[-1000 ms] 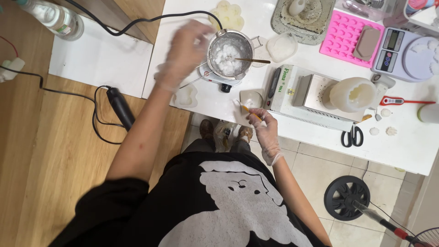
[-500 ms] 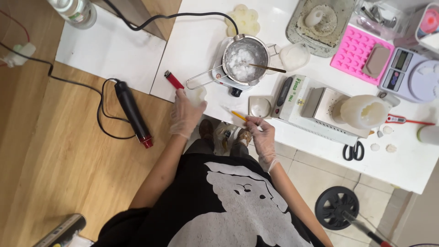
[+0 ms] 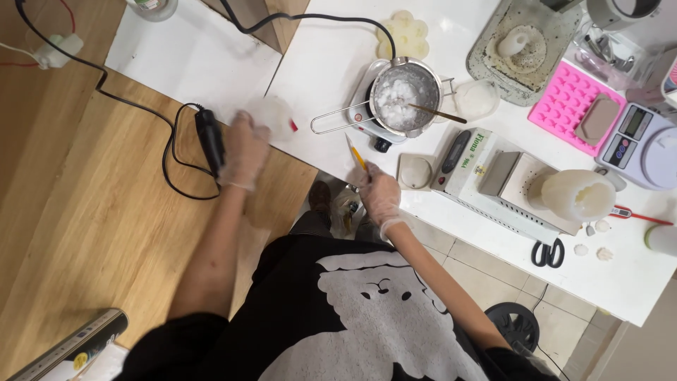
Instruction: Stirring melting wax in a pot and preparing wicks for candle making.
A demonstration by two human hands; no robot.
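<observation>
**Gloved hands at the wax-melting bench: left on heat tool, right holding thin stick**

Left hand [image 3: 243, 152]: arm extended forward and to the left, over the wooden floor at the edge of the white table [image 3: 324, 56]. The hand wears a thin translucent glove. Its fingers reach the black heat tool [image 3: 210, 141], which lies on the wood with its black cable [image 3: 169, 166] looped beside it. Whether the fingers are closed round the tool cannot be told; the hand is motion-blurred. A pale, blurred object with a red spot [image 3: 273, 116] lies just beyond the knuckles on the table edge.

Right hand [image 3: 377, 190]: gloved, bent at the wrist, resting at the near table edge. The fingers pinch a thin yellow stick [image 3: 356, 155], which points up and away toward the pot.

Surroundings: a small steel pot [image 3: 405, 88] with a long wire handle sits on a compact hotplate [image 3: 367, 120]; it contains white lumpy wax and a metal stirrer. Just right of the right hand lies a square mould [image 3: 416, 171], then a white box-shaped appliance [image 3: 493, 180] carrying a cylindrical translucent mould [image 3: 578, 194]. Further right: pink silicone tray [image 3: 568, 95], digital scale [image 3: 645, 141], black scissors [image 3: 548, 252]. A flower-shaped wax piece [image 3: 402, 35] lies behind the pot.
</observation>
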